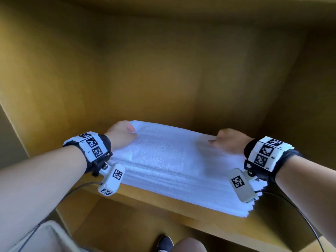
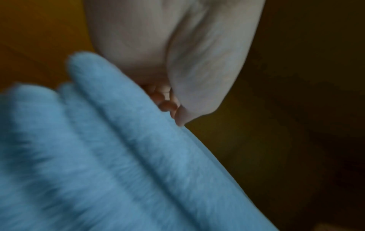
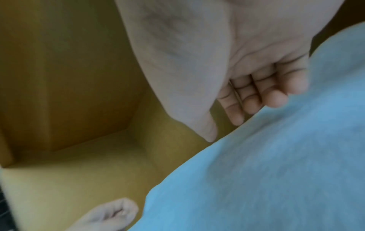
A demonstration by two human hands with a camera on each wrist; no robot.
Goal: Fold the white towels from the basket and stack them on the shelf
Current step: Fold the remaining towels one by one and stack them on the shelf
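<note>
The head view shows both hands at the towels' [image 1: 174, 166] far corners on the shelf [image 1: 163, 200]; wrist views show the left hand [image 2: 158, 62] pinching folds, the right hand [image 3: 256, 70] loosely open beside them.

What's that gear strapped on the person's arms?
Both forearms are bare, no sleeves. Each wrist carries a black strap with white blocks printed with black-and-white square codes: left wrist band, right wrist band. A small white camera box hangs under each, trailing a thin black cable.
</note>
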